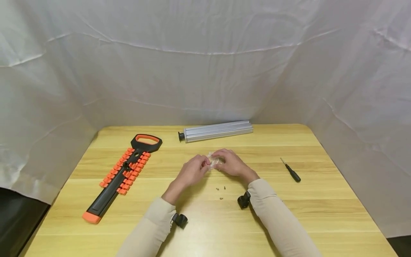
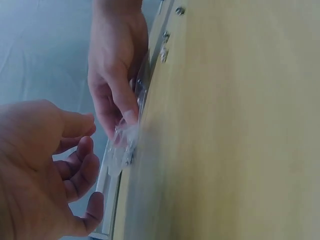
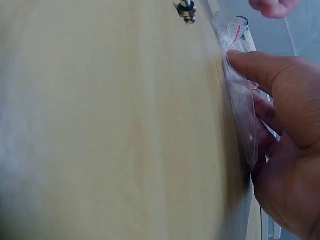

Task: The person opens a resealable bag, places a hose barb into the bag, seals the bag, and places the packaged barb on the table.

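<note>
My right hand (image 1: 232, 163) holds a small clear plastic bag (image 3: 243, 107) low over the wooden table, thumb on one side and fingers behind. A red line marks the bag's top end, and small dark metal bits show inside it in the left wrist view. Beside the bag is my left hand (image 2: 47, 165), its fingers loosely curled. The right wrist view shows a gap between that hand and the bag. Nothing is visible between its fingertips. Nearer me lie three small metal screws (image 1: 221, 198) on the tabletop (image 1: 205, 217).
Left on the table lies a long black rack (image 1: 106, 200) with orange clips and a handle. A silver aluminium profile (image 1: 219, 131) with a black knob (image 1: 181, 136) lies at the back. A black-handled screwdriver (image 1: 293, 174) is at right. White cloth (image 1: 199, 78) hangs around the table.
</note>
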`<state>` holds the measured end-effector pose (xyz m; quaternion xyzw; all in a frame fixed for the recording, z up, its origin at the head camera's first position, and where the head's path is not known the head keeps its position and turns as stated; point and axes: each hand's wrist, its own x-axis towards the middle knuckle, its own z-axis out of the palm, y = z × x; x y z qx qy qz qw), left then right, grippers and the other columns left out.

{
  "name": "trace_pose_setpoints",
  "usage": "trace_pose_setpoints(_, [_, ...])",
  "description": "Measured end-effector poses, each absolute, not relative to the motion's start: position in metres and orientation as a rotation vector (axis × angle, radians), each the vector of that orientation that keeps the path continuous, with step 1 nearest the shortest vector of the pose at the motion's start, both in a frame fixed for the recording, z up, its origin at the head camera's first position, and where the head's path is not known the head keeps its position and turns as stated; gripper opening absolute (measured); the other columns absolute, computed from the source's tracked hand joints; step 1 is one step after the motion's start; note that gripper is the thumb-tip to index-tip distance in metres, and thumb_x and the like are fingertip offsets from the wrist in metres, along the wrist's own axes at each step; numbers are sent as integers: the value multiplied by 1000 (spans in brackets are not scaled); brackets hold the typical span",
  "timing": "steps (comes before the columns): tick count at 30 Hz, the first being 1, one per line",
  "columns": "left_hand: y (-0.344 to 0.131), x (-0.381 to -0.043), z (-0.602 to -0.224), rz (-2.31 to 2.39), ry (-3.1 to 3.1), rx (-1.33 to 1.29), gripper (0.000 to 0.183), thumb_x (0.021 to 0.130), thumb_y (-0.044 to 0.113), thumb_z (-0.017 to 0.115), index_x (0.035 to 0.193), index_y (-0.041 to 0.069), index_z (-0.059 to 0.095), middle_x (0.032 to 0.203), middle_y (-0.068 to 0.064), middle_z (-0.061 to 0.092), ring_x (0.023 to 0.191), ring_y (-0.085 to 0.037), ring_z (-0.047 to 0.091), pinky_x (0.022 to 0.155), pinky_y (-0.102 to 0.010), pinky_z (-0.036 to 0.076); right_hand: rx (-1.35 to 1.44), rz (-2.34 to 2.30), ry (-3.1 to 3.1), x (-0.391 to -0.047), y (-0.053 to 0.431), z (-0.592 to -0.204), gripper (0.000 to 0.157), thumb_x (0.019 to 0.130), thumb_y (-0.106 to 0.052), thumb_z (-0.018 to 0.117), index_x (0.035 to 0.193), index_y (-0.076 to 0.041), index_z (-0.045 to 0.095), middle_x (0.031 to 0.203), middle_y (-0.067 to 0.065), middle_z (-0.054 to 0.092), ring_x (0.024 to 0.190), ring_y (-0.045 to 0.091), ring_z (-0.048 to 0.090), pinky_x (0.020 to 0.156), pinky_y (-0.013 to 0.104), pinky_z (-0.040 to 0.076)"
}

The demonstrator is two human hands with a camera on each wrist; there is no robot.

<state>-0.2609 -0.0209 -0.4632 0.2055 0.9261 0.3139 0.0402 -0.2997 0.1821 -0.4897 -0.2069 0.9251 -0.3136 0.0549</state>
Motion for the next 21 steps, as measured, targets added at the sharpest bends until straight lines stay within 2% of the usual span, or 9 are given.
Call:
trace_pose_setpoints(3, [-20,-252,-463,946,2846,650,12,97,25,57,102,16,63,89,3,57,70,-9,51,61,-24,44,-620,-939,2811,-301,182,-491,45,87,-26,72,129,-19,60,140,5,53,133,31,44,112,52,30])
trace_pose_setpoints(7, [-20,-244,-462,917,2864,686,11,96,23,58,100,16,65,91,4,59,71,-8,52,62,-23,45,-604,-928,2816,-302,183,-493,45,87,-27,72,130,-21,60,141,4,53,134,31,44,113,52,29])
trace_pose_setpoints(21, [-17,-231,-468,860,2845,742,7,94,25,62,96,18,65,96,5,62,84,-10,58,73,-29,48,-587,-945,2809,-302,183,-493,45,86,-27,72,130,-22,60,142,4,52,134,30,44,113,52,30])
